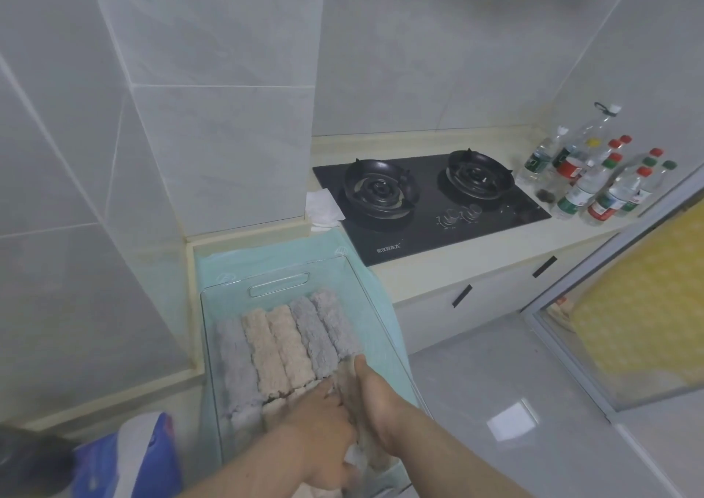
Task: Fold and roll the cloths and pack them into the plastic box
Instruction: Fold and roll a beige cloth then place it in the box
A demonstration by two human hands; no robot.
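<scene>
A clear plastic box (278,281) stands on a teal cloth (375,295) at the counter's left end. Several rolled cloths lie side by side in it: a grey roll (236,364) at the left, two beige rolls (272,349), then two grey rolls (324,330). Both my hands reach into the box's near right part. Between them is one more rolled cloth (348,393), pale and mostly hidden. My left hand (324,425) grips it from the left with curled fingers. My right hand (371,394) holds it from the right, thumb pointing along the roll.
A black two-burner gas hob (430,196) is set in the counter to the right, with a white paper (322,204) beside it. Several plastic bottles (602,181) crowd the far right corner. A blue-and-white bag (129,455) is at bottom left. Tiled walls rise behind.
</scene>
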